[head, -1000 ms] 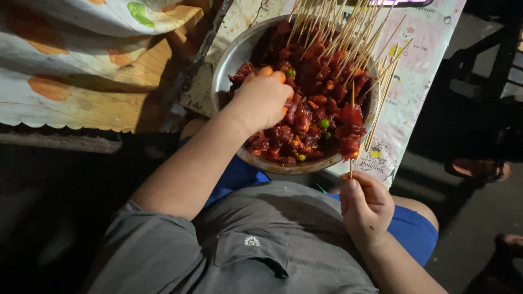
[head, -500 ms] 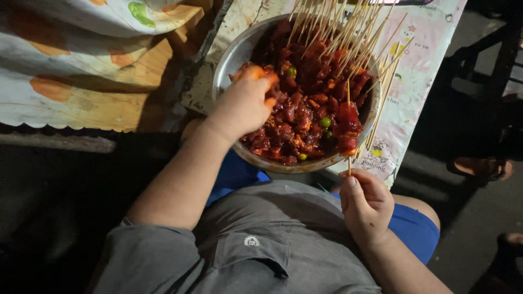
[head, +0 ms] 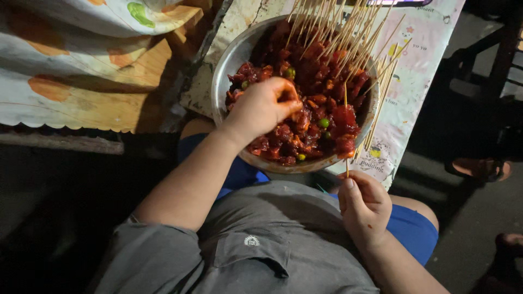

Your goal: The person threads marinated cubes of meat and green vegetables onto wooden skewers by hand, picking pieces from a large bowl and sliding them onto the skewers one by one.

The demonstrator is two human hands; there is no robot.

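Seen from above, over a seated lap in a grey shirt (head: pixel 256 245) and blue shorts (head: pixel 414 228). Directly ahead, a round metal bowl (head: pixel 229 60) heaped with dark red marinated meat pieces (head: pixel 305 109) and a few green bits, sitting on a table under a pale patterned cloth (head: pixel 419 60).

Left hand (head: pixel 264 109) now curled down into the meat near the middle of the bowl, fingertips (head: pixel 291 103) bunched as if pinching a piece; exactly what sits between them hidden by the knuckles, so hard to tell. A second ago resting flatter and further toward the near left rim; since then shifted inward and closed up, reading as a fresh piece being picked out.

Right hand (head: pixel 365 207) just below the near rim, thumb and fingers pinched on the lower end of a thin bamboo skewer (head: pixel 346 141) held upright, a couple of red chunks already threaded near its top. Barely moved across the second, steady and waiting.

Many bare skewers (head: pixel 348 32) fanned against the far rim. Left of the bowl, a second table with a floral cloth (head: pixel 81 71). Dark floor all around.
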